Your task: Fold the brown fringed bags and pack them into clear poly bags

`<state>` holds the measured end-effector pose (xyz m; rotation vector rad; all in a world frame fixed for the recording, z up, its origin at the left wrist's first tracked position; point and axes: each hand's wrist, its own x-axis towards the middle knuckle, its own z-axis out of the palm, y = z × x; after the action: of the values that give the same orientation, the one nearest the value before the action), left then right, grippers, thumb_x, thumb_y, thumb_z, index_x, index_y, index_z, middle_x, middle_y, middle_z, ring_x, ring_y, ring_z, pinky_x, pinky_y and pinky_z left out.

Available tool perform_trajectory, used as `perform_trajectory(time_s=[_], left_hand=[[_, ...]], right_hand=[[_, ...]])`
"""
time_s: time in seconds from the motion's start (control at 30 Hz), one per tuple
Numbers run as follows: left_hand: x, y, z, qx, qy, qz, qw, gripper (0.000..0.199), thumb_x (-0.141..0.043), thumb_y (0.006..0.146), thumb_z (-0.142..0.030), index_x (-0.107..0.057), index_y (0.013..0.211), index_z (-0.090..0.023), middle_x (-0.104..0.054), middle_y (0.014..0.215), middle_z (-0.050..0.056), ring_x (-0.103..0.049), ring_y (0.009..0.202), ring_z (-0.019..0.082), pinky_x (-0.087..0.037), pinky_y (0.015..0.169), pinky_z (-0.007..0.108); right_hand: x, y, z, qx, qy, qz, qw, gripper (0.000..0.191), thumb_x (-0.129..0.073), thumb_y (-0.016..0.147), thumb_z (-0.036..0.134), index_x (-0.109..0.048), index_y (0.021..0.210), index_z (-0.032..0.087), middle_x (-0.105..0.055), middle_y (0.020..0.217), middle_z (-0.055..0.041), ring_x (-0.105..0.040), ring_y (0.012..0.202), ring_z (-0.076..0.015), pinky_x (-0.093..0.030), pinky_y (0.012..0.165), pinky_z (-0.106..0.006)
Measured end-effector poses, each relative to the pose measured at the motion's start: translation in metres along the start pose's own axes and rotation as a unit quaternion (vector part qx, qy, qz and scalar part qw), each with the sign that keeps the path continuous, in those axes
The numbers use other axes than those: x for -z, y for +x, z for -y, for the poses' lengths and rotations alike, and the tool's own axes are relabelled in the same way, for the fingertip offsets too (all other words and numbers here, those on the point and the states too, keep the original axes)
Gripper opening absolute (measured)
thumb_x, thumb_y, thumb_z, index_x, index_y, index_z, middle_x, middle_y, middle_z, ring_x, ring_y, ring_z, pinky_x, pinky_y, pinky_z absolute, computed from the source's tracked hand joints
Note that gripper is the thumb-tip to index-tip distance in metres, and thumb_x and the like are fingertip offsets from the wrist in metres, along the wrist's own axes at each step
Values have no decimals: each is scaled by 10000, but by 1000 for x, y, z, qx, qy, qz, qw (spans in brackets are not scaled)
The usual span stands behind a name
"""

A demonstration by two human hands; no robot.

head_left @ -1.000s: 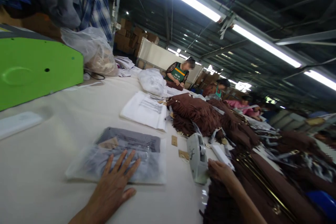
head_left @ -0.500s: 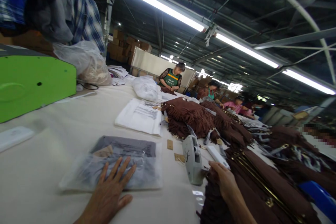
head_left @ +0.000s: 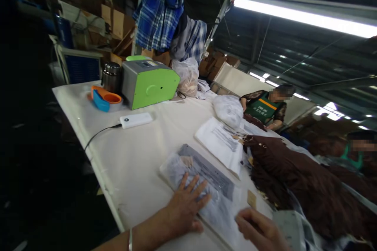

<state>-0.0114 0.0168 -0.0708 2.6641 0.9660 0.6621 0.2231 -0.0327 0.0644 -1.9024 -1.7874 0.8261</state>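
Observation:
My left hand lies flat with its fingers spread on a clear plastic bag that holds something grey and a small brown tag. My right hand is curled with fingers together over the bag's right end, near the grey tape dispenser; whether it holds anything is too small to tell. A brown card lies just beyond it. Behind the bag is a stack of white bags.
Brown fringed goods are heaped at the right. Toward the back left stand a green and grey machine, a dark flask, an orange and blue tape holder and a white power bank. A person stands across the table.
The view has turned left, showing the table's left edge. My right hand has come away from the tape dispenser toward the bag. My left hand stays spread on the bag.

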Motion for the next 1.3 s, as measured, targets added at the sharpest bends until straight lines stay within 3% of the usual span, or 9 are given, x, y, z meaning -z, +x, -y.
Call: perform_trajectory(time_s=[0.1, 0.17, 0.3, 0.47, 0.67, 0.8, 1.07, 1.2, 1.3], left_hand=[[-10, -1, 2, 2, 34, -8, 999, 828, -528, 814, -690, -276, 1490, -286, -299, 1554, 119, -213, 1422, 385, -108, 1111, 678], [-16, 0, 4, -9, 57, -19, 998, 844, -535, 813, -682, -257, 1497, -273, -323, 1540, 124, -272, 1391, 386, -176, 1100, 659], [-22, 0, 10, -46, 126, -92, 987, 775, -536, 853, -613, -272, 1487, -254, -303, 1551, 116, -268, 1383, 377, -189, 1105, 644], [-24, 1, 10, -50, 176, -152, 971, 495, -511, 919, -385, -420, 1396, -289, -420, 1486, 74, -345, 1346, 345, -176, 1131, 609], [-29, 2, 8, -33, 145, -129, 980, 532, -497, 918, -418, -387, 1422, -290, -380, 1516, 69, -342, 1352, 356, -181, 1124, 604], [-35, 5, 11, -35, 109, -91, 989, 659, -567, 873, -472, -333, 1462, -290, -340, 1540, 85, -337, 1351, 381, -214, 1096, 615], [-51, 8, 19, -24, 106, -70, 992, 752, -633, 836, -466, -287, 1489, -329, -442, 1474, 81, -406, 1298, 378, -273, 1082, 600], [-14, 0, 26, -54, 95, -66, 992, 777, -621, 807, -577, -318, 1473, -315, -393, 1510, 89, -356, 1356, 353, -234, 1126, 573], [39, -6, 42, 59, 66, -72, 993, 609, -569, 875, -448, -380, 1437, -309, -356, 1535, 69, -305, 1400, 318, -211, 1146, 549]], right_hand=[[-32, 51, 84, 151, -103, 121, 976, 197, -592, 835, 347, -709, 729, 228, -674, 693, 32, -611, 678, -152, -439, 603, -218], [-58, 93, 130, 233, -228, 190, 926, 185, -566, 847, 305, -731, 813, 228, -706, 739, 38, -626, 675, -132, -406, 554, -197], [-104, 163, 168, 282, -398, 230, 842, 117, -712, 732, 337, -760, 764, 235, -730, 713, 7, -659, 696, -173, -421, 612, -230], [-130, 198, 161, 313, -445, 214, 811, 334, -861, 547, 404, -742, 778, 194, -735, 903, -94, -643, 939, -297, -429, 870, -362], [-98, 210, 147, 297, -429, 130, 843, 775, -789, 613, 589, -595, 1239, 176, -592, 1287, -143, -526, 1183, -324, -371, 999, -434], [-98, 191, 123, 289, -334, 64, 895, 757, -415, 927, 613, -271, 1500, 140, -280, 1558, -149, -234, 1437, -272, -225, 1139, -435], [-154, 172, 96, 256, -227, 96, 935, 630, -430, 935, 588, -428, 1436, 205, -322, 1549, -88, -160, 1458, -302, -86, 1176, -526], [-113, 167, 97, 222, -130, 30, 966, 560, -258, 1001, 481, -377, 1456, 176, -384, 1516, -99, -281, 1427, -229, -261, 1150, -447], [-58, 143, 58, 181, -68, -76, 978, 565, -327, 958, 500, -452, 1391, 160, -482, 1441, -123, -418, 1348, -240, -324, 1123, -418]])
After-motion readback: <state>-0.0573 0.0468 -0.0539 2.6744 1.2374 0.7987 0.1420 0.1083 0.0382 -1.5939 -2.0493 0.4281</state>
